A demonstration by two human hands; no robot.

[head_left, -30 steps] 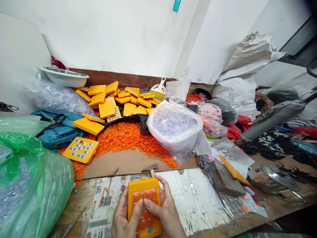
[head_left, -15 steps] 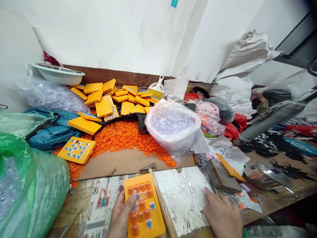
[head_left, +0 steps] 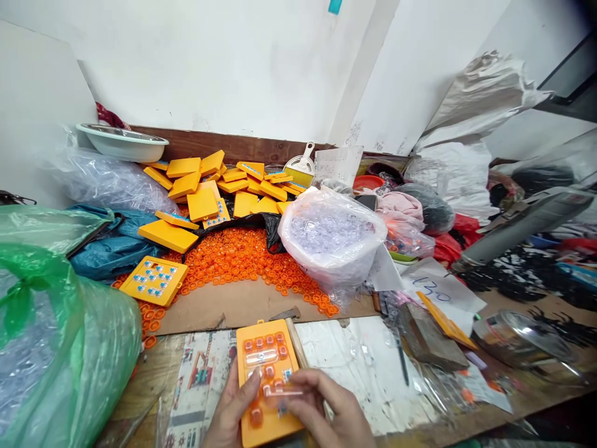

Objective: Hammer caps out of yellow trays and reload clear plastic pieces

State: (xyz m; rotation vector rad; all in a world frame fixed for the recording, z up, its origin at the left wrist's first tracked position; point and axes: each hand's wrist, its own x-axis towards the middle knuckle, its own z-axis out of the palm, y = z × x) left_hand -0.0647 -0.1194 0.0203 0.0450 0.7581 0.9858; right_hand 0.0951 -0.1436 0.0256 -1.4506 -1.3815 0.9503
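A yellow plastic panel (head_left: 249,386) lies in my left hand (head_left: 229,412), which grips its left edge with the thumb over the front. Several clear orange caps (head_left: 269,372) sit in the panel's openings, and a clear oblong piece (head_left: 261,357) lies across its upper part. My right hand (head_left: 332,407) pinches a small clear plastic strip (head_left: 286,392) between thumb and fingers, just over the panel's lower right half. The strip is blurred, and I cannot tell whether it touches the panel. Behind the panel, the wooden handle (head_left: 297,343) of a hammer is partly hidden.
Loose orange rings (head_left: 233,258) spread beyond the cardboard, with a pile of yellow panels (head_left: 184,185) behind. A white bag of clear pieces (head_left: 333,230) stands at centre. Left is a green bag (head_left: 93,348); right are a metal block (head_left: 431,336) and a lidded metal pot (head_left: 522,342).
My right hand has moved left from the white board to the panel and now pinches a clear strip. The left hand keeps its grip on the panel. The view has shifted slightly.
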